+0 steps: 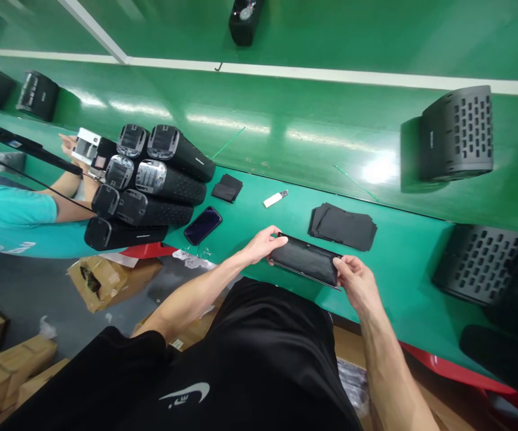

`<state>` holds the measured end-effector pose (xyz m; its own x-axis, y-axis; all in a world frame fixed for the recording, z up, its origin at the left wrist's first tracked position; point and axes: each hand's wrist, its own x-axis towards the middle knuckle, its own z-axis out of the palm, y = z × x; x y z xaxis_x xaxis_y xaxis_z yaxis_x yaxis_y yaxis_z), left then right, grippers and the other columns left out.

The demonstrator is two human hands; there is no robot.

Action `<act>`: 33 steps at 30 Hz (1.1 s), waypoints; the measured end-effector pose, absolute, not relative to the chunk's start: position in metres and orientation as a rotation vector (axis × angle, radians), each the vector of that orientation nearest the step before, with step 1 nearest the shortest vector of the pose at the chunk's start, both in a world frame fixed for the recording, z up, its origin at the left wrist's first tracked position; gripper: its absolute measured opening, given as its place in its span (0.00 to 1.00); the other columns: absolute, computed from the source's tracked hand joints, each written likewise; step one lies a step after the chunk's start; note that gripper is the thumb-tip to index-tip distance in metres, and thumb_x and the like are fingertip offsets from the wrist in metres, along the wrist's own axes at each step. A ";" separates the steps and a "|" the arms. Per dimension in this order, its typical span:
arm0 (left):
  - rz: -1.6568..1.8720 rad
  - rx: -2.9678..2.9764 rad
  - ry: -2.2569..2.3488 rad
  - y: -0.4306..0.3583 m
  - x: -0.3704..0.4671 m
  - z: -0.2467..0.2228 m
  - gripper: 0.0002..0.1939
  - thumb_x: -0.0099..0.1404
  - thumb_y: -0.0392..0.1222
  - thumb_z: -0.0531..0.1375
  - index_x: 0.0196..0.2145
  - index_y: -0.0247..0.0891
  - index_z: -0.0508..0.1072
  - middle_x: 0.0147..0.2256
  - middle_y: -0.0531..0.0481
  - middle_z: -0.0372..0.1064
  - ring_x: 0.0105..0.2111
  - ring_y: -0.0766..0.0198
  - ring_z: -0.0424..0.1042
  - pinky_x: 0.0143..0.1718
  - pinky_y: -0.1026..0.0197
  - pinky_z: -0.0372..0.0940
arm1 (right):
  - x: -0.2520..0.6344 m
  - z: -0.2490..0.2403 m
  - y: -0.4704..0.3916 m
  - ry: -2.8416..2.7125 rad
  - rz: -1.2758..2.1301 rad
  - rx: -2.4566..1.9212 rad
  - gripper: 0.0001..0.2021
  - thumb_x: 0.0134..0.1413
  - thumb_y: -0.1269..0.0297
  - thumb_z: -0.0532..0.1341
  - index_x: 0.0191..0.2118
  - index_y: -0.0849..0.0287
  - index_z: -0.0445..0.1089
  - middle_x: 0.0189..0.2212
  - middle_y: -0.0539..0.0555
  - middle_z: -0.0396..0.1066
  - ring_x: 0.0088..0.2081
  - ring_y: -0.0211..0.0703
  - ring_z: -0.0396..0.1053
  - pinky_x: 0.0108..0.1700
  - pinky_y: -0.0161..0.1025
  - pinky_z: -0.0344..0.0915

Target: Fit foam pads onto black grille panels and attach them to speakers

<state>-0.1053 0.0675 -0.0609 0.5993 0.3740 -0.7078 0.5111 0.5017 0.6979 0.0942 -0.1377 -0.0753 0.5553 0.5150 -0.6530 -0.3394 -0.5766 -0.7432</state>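
Observation:
A black rectangular panel (308, 258) is held level over the green table's front edge. My left hand (263, 244) pinches its left end, thumb on top. At the opposite end, my right hand (356, 278) grips the corner between thumb and fingers. Just beyond the panel lies a pile of flat black sheets (344, 226). Smaller black pieces (227, 188) are stacked farther left, and a white-handled cutter (276, 199) rests between the two piles. A dark smartphone (203, 225) lies to the left of my left hand.
Several black speaker-like housings (173, 179) are stacked at the left. A perforated black housing (459, 134) stands on the green surface at the far right, another (481, 263) nearer. A co-worker's teal sleeve (17, 212) shows at left. Cardboard boxes (110, 281) sit on the floor.

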 end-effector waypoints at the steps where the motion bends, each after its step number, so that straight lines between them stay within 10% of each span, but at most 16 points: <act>1: -0.085 1.010 0.949 0.067 -0.105 -0.054 0.24 0.64 0.57 0.65 0.48 0.41 0.63 0.26 0.60 0.67 0.19 0.70 0.64 0.20 0.68 0.61 | 0.095 -0.067 -0.139 -0.078 1.175 -1.765 0.28 0.41 0.36 0.73 0.33 0.54 0.67 0.21 0.45 0.63 0.20 0.37 0.60 0.21 0.36 0.62; 7: 0.018 1.031 0.927 0.062 -0.105 -0.026 0.25 0.62 0.56 0.67 0.48 0.39 0.65 0.22 0.63 0.61 0.18 0.72 0.60 0.21 0.70 0.55 | 0.092 -0.033 -0.142 0.164 1.087 -1.566 0.28 0.28 0.55 0.83 0.37 0.56 0.74 0.27 0.46 0.70 0.21 0.31 0.62 0.21 0.29 0.61; 33: 0.111 1.092 0.850 0.058 -0.095 -0.009 0.20 0.61 0.47 0.63 0.48 0.37 0.67 0.22 0.64 0.53 0.21 0.73 0.51 0.26 0.65 0.46 | 0.092 -0.021 -0.148 0.083 0.945 -1.645 0.22 0.38 0.52 0.79 0.37 0.55 0.73 0.26 0.44 0.65 0.21 0.31 0.60 0.22 0.30 0.61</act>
<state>-0.0952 0.0578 -0.0091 0.6881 0.4728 -0.5504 0.3152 0.4885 0.8137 0.0916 -0.1483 -0.0212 0.6698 0.4210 -0.6116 -0.5214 -0.3198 -0.7911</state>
